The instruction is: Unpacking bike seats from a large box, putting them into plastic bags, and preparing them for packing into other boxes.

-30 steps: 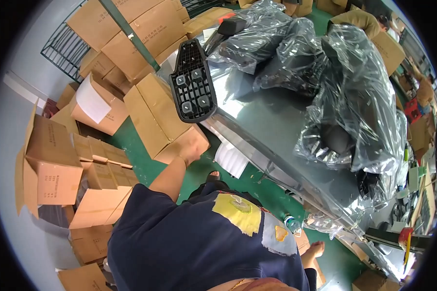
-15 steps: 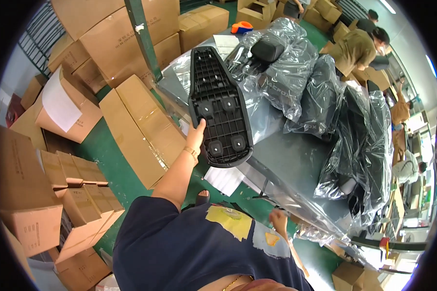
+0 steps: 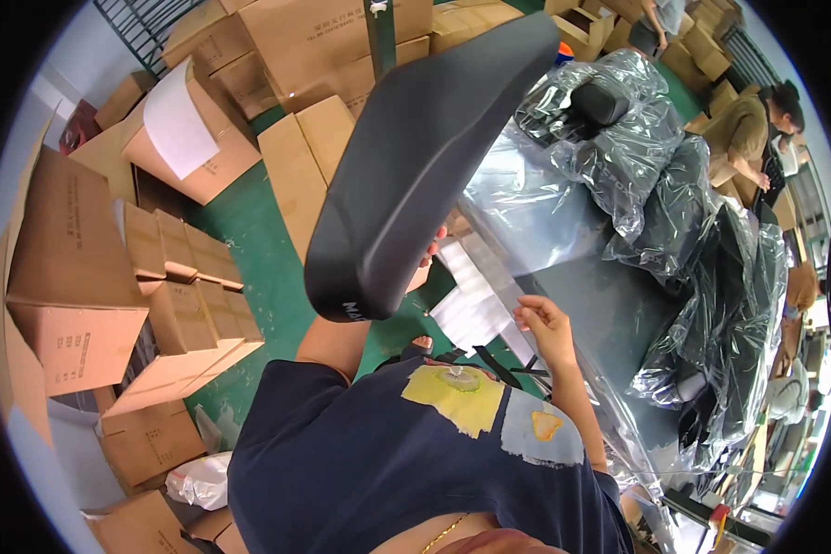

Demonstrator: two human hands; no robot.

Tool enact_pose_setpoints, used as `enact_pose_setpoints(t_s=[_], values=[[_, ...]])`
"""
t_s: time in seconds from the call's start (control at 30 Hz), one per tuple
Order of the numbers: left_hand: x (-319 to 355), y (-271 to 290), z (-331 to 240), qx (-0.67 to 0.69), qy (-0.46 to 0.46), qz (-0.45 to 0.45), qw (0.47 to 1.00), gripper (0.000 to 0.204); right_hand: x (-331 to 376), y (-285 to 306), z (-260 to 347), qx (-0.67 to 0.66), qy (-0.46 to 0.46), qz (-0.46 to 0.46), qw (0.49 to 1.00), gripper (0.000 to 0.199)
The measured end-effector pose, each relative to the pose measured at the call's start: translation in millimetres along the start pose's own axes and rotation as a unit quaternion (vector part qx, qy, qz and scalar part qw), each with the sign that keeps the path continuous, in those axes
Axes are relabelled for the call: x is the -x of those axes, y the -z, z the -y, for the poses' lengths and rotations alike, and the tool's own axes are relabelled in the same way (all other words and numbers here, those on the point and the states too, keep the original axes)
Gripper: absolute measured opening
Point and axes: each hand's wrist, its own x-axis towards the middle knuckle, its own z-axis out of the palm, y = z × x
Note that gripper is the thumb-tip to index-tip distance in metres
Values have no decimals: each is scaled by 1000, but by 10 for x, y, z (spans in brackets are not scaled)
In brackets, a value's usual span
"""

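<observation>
A long black padded seat, like one for a motorbike or e-bike, hangs tilted before me with its smooth upper side showing. My left hand grips it from beneath; only some fingertips show past its right edge, and the palm is hidden behind it. To the right, my right hand is raised beside the edge of the grey table, fingers loosely bent and slightly apart, with nothing visible in them. White sheets hang at the table's edge between the hands.
Several black seats in clear plastic bags cover the table's right side. Cardboard boxes are stacked at the left and back, by a green post. A person works beyond the table. Green floor shows between boxes.
The seat has turned over, from its ribbed underside to its smooth top, still in my left hand. My right hand has risen from low at my side to the table edge. The view has shifted.
</observation>
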Motion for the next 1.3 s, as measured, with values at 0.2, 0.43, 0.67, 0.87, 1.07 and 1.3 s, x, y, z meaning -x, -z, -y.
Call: enact_pose_setpoints(t_s=[0.2, 0.43, 0.67, 0.87, 1.07, 1.3], values=[[196, -239, 127, -24, 61, 64, 996, 39, 172, 167, 430, -91, 44, 4, 995, 25], [288, 409, -37, -281, 7, -72, 957, 28, 434, 530, 907, -341, 110, 62, 932, 62], [224, -417, -152, -614, 127, 156, 763, 57, 477, 706, 531, -609, 135, 6, 781, 59], [276, -1130, 226, -747, 78, 200, 629, 65, 1065, 1356, 12, -574, 184, -240, 761, 48], [248, -1531, 579, -917, -144, 202, 313, 69, 1769, 1371, -203, -649, 245, -201, 692, 50], [-22, -1747, 1103, -866, -385, 276, 159, 38, 1694, 1195, -1149, -658, 231, -381, 606, 32]])
